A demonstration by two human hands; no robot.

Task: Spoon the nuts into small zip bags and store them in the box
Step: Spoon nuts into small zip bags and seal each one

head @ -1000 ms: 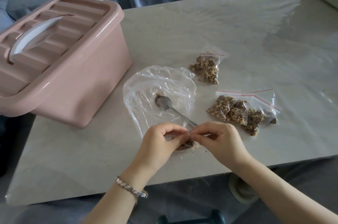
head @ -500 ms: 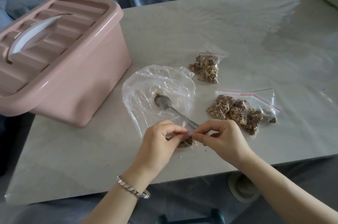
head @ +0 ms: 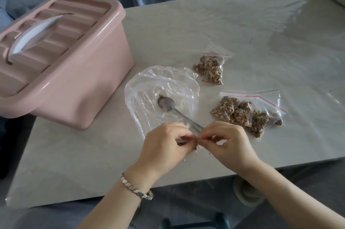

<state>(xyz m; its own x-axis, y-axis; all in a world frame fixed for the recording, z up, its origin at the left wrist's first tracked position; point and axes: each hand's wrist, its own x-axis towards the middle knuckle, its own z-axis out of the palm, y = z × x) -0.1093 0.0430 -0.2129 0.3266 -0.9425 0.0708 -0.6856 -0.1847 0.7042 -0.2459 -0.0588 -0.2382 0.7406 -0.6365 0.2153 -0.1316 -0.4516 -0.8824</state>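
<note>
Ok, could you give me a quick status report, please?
Left hand and right hand pinch the small bag. Spoon idle at the big bag. Box lid shut.

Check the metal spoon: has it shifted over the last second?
No. The metal spoon lies as before, with its bowl on the crumpled clear plastic bag, in the same place relative to the pink lidded storage box.

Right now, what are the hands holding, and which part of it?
The left hand and right hand both pinch the top edge of a small zip bag of nuts, mostly hidden.
</note>
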